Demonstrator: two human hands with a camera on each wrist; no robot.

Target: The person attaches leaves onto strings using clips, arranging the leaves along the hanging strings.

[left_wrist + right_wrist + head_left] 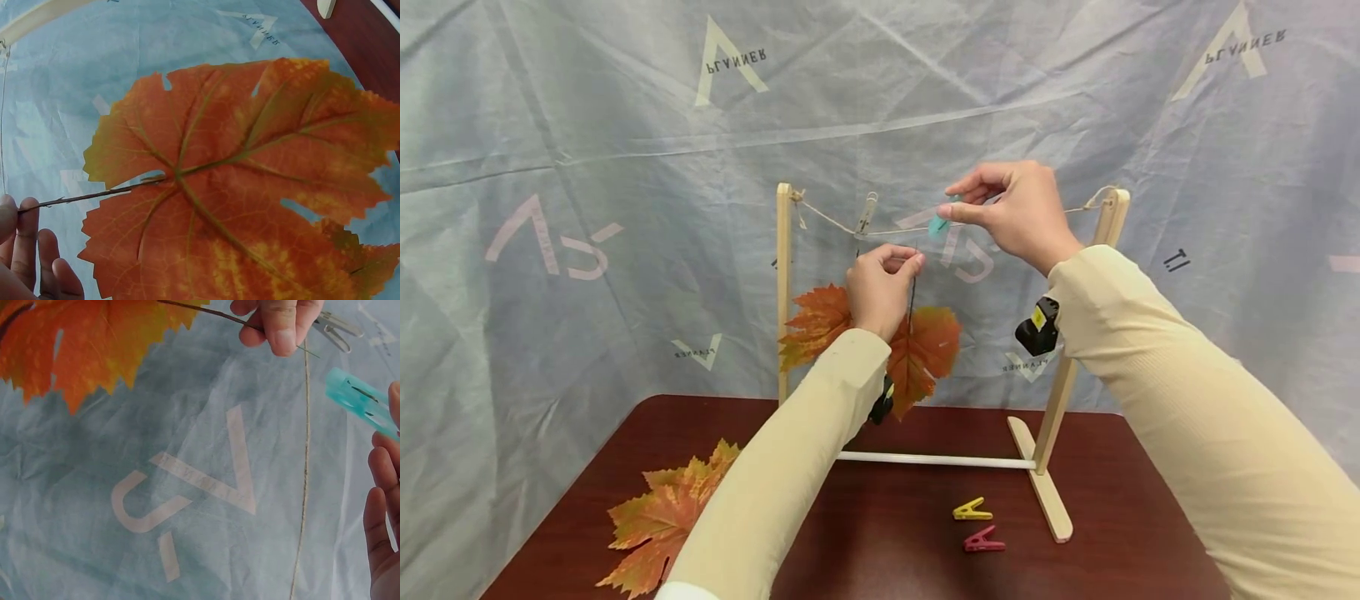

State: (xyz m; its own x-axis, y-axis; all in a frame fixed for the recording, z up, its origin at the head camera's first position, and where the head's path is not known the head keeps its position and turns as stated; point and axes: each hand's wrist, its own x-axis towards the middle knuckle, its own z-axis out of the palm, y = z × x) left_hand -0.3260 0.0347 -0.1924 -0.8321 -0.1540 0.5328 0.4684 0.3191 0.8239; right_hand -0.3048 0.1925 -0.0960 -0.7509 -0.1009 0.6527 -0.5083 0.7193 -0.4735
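Behind everything hangs a wrinkled grey cloth (587, 92) printed with letters, and before it a wooden stand (1056, 408) rises from the dark red tabletop (1123, 500), with a white rod (940, 460) low down and a sagging string (895, 232) near its top. A clear peg (867, 215) sits on the string, and an orange leaf (820, 321) hangs beneath it, partly covered by the left hand (882, 287). The left sleeve (805, 458) hides part of the stand and of a loose leaf (658, 521) lying on the tabletop. A yellow peg (972, 509) and a red peg (984, 540) lie near the stand's right foot. The left fingers pinch the dark, thin stem of the held leaf (925, 350), which hangs blade down below the string: red-orange, yellow-green toward its toothed edges, veined, with a few slits. The right hand (1026, 212) grips a translucent blue peg (937, 225) between thumb and fingers, close to the string and the stem's tip.
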